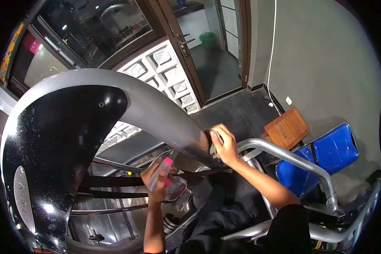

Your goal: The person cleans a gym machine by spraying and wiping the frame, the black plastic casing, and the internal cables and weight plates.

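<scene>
A clear spray bottle (pixel 176 189) with a pink nozzle is gripped in my left hand (pixel 157 191), whose fingers wrap round its neck. My right hand (pixel 225 148) presses a cloth (pixel 214 151), mostly hidden under the fingers, against the lower end of a thick grey curved frame (pixel 156 112). This frame belongs to a large machine with a glossy black panel (pixel 67 127) on the left. Both forearms reach up from the bottom of the view, with the bottle lower and to the left of the cloth.
Silver tube rails (pixel 292 158) curve round at right. Beyond them stand blue chairs (pixel 334 148) and a wooden box-like piece (pixel 286 128) by the grey wall. A brown-framed glass door (pixel 211 55) is at the back. Dark cables or bars (pixel 114 194) run beneath the machine.
</scene>
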Demonstrator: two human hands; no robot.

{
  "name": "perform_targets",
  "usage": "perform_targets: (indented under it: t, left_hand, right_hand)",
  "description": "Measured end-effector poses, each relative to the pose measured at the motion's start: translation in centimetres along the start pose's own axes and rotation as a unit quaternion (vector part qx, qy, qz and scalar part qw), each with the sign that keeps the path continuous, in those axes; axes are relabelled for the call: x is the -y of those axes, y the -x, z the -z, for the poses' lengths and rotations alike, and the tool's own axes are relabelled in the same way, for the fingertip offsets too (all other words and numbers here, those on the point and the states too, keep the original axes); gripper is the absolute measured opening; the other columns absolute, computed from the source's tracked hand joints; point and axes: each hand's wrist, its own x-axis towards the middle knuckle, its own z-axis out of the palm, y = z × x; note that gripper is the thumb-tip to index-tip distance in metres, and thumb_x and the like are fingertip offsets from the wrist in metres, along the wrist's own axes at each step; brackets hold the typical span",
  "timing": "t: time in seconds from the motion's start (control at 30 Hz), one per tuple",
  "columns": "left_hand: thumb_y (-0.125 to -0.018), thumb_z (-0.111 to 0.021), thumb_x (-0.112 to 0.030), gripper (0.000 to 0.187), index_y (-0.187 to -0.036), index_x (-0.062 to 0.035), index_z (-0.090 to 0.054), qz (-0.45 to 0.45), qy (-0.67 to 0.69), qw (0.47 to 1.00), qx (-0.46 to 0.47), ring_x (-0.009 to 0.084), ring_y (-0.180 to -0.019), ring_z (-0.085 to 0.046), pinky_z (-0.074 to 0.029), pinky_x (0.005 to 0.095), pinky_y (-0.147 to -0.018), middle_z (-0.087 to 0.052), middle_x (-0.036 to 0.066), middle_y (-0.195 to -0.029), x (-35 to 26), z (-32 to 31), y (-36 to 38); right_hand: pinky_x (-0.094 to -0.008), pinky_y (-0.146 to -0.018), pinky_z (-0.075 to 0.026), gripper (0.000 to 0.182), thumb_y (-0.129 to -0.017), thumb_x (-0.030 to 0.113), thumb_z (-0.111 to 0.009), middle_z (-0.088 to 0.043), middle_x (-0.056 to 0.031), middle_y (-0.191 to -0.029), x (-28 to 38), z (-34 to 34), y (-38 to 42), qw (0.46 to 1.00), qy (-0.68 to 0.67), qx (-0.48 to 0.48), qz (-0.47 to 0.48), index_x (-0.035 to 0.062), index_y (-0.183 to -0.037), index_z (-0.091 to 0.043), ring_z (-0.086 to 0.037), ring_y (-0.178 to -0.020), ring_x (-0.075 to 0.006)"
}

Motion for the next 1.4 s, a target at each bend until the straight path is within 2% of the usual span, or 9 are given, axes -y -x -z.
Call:
perform_targets:
  t: [0.13,0.23,0.37,0.5,0.73,0.83,0.97,1.27,1.4]
  left_hand:
    - [-0.091,-0.053,-0.058,0.067,-0.079,0.0064,-0.067,-0.004,-0.006,1.0,-0.006,0.0166,-0.052,-0.064,-0.045,0.026,-0.047,-0.068,0.012,-0.072,0.8,-0.3,0.4]
    - [-0.092,-0.052,-0.059,0.069,-0.08,0.0067,-0.067,-0.004,0.009,1.0,0.009,0.0168,-0.052,-0.064,-0.044,0.0264,-0.046,-0.067,0.012,-0.071,1.4,-0.1,0.7]
    - [-0.093,-0.051,-0.058,0.068,-0.082,0.0065,-0.067,0.007,0.022,0.999,0.025,0.0167,-0.052,-0.064,-0.044,0.0264,-0.046,-0.068,0.012,-0.072,2.0,-0.2,1.1]
    - [-0.094,-0.052,-0.055,0.064,-0.085,0.0063,-0.067,0.012,0.023,1.0,0.013,0.0165,-0.052,-0.064,-0.045,0.0264,-0.048,-0.069,0.012,-0.076,2.1,-0.6,1.3]
    - [-0.095,-0.052,-0.052,0.061,-0.087,0.0062,-0.067,0.013,0.03,0.999,0.006,0.016,-0.054,-0.064,-0.045,0.0269,-0.048,-0.069,0.012,-0.077,2.3,-0.7,1.1]
    - [-0.095,-0.051,-0.05,0.059,-0.088,0.0059,-0.068,0.005,0.024,1.0,0.007,0.0156,-0.053,-0.063,-0.045,0.0268,-0.048,-0.069,0.011,-0.076,2.7,-0.6,1.3]
    - [-0.096,-0.052,-0.047,0.056,-0.089,0.0059,-0.068,-0.002,0.012,1.0,0.018,0.0152,-0.053,-0.063,-0.045,0.0268,-0.048,-0.069,0.01,-0.076,2.6,-0.6,1.2]
    - [-0.095,-0.056,-0.047,0.053,-0.087,0.004,-0.068,0.003,-0.017,1.0,0.024,0.015,-0.055,-0.064,-0.046,0.0268,-0.049,-0.069,0.009,-0.076,2.1,-1.0,1.2]
    - [-0.095,-0.057,-0.047,0.053,-0.088,0.0045,-0.068,-0.003,-0.017,1.0,0.018,0.0149,-0.055,-0.063,-0.046,0.0267,-0.05,-0.069,0.01,-0.076,2.8,-1.0,1.2]
  right_hand:
    - [-0.0391,-0.076,-0.047,0.017,-0.096,0.014,-0.056,-0.06,-0.0191,-0.092,-6.7,-1.6,7.3,0.995,0.023,-0.016,-0.097,-0.0034,-0.099,-0.058,-0.061,-0.087,-0.0385]
    - [-0.0383,-0.078,-0.048,0.015,-0.096,0.012,-0.056,-0.06,-0.0189,-0.092,-6.0,-1.7,6.3,0.992,0.024,-0.019,-0.122,-0.0025,-0.1,-0.058,-0.061,-0.088,-0.0372]
    - [-0.0369,-0.076,-0.048,0.014,-0.093,0.01,-0.06,-0.061,-0.0136,-0.093,0.5,-1.2,0.6,0.998,-0.022,-0.051,-0.016,-0.0003,-0.103,-0.061,-0.061,-0.084,-0.0312]
    - [-0.0367,-0.075,-0.046,0.02,-0.086,0.013,-0.069,-0.062,-0.0108,-0.094,6.2,-0.5,-2.9,0.976,0.024,-0.029,0.215,0.003,-0.103,-0.066,-0.059,-0.084,-0.0274]
    - [-0.0365,-0.071,-0.049,0.045,-0.074,0.016,-0.079,-0.052,-0.0023,-0.104,-0.4,-0.9,1.5,0.94,0.131,-0.012,0.314,0.0157,-0.115,-0.062,-0.055,-0.088,-0.0252]
    - [-0.0307,-0.059,-0.052,0.048,-0.07,0.013,-0.079,-0.052,0.0024,-0.104,-5.8,-0.4,5.4,0.92,0.207,0.035,0.33,0.0264,-0.113,-0.063,-0.056,-0.09,-0.0217]
    - [-0.0275,-0.053,-0.051,0.042,-0.07,0.014,-0.078,-0.054,0.0051,-0.101,-7.0,0.7,6.4,0.914,0.24,0.1,0.311,0.0274,-0.107,-0.066,-0.056,-0.086,-0.019]
    - [-0.0261,-0.056,-0.053,0.046,-0.06,0.018,-0.083,-0.061,0.0083,-0.096,8.6,0.1,-1.9,0.94,0.196,0.005,0.279,0.0239,-0.104,-0.071,-0.058,-0.08,-0.0145]
    - [-0.0222,-0.054,-0.05,0.039,-0.067,0.021,-0.079,-0.06,0.0101,-0.091,5.5,-0.1,-0.5,0.906,0.211,-0.004,0.368,0.028,-0.105,-0.074,-0.057,-0.076,-0.0103]
